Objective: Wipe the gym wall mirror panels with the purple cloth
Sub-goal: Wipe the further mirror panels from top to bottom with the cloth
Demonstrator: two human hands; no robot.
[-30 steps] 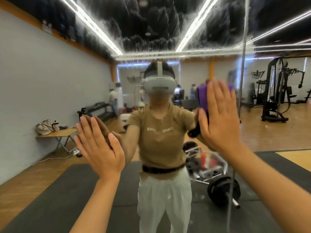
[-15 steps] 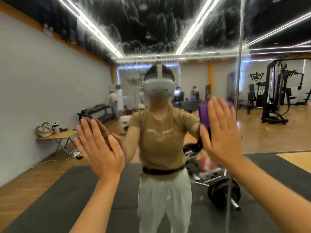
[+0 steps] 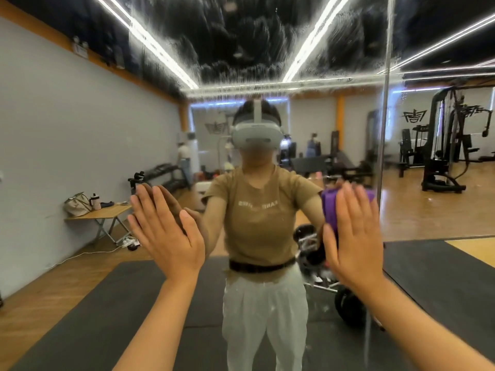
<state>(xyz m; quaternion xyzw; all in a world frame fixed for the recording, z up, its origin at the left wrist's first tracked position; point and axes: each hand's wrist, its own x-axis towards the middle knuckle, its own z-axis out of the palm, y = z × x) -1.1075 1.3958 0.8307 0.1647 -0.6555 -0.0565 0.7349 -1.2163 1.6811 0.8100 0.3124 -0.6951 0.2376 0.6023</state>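
Note:
The wall mirror panel (image 3: 257, 44) fills the head view, its upper part streaked with smears and droplets. A vertical seam (image 3: 383, 145) separates it from the panel to the right. My right hand (image 3: 353, 236) presses the folded purple cloth (image 3: 330, 210) flat against the glass with straight fingers, just left of the seam at chest height. Most of the cloth is hidden behind that hand. My left hand (image 3: 163, 231) rests flat on the glass with straight fingers, level with the right one and holding nothing.
The mirror reflects me, a dark floor mat (image 3: 80, 317), a barbell with weight plates (image 3: 348, 303), a folding table with a bag (image 3: 80, 207) by the left wall, and gym machines (image 3: 442, 145) at the right. Other people stand far back.
My right hand has slid the purple cloth downward along the glass, from about head height to chest height. My left hand has stayed in place.

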